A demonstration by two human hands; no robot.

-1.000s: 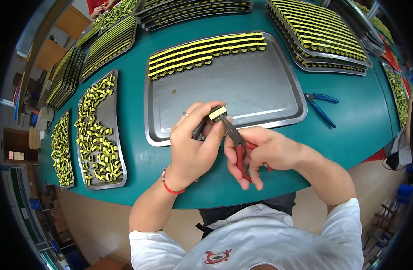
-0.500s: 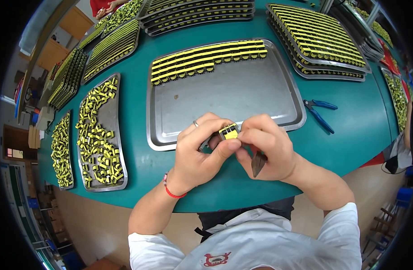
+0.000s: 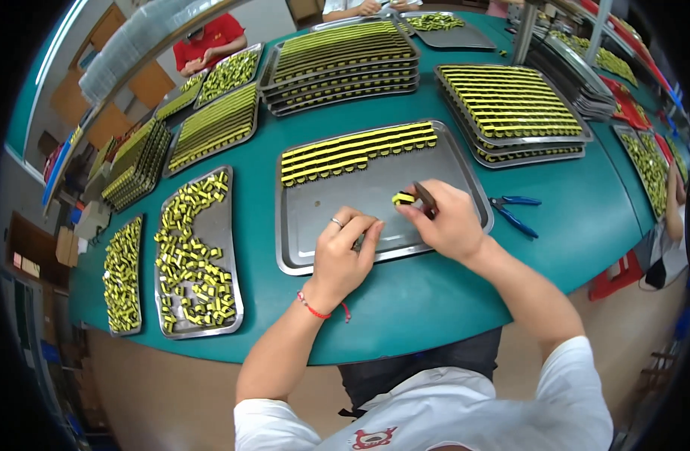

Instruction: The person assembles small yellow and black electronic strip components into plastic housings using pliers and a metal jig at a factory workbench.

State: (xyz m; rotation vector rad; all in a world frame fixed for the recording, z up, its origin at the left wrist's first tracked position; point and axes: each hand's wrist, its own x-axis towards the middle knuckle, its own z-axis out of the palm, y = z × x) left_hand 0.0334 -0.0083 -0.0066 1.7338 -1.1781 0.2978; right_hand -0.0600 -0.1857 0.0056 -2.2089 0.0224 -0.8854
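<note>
"Where's the left hand (image 3: 346, 255)?"
"Over the near edge of the tray (image 3: 345, 201), fingers curled; I can't tell whether it grips anything."
"And the right hand (image 3: 449, 219)?"
"It pinches a yellow-and-black part (image 3: 403, 198) above the tray, toward the right edge, a dark tool (image 3: 426, 200) alongside."
"Beyond?"
"Rows of similar parts (image 3: 345, 152) line the far edge."

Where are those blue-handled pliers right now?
In the head view, the blue-handled pliers lie on the green tabletop, just outside the right edge of the partly filled grey metal tray and to the right of the person's right hand.
</note>
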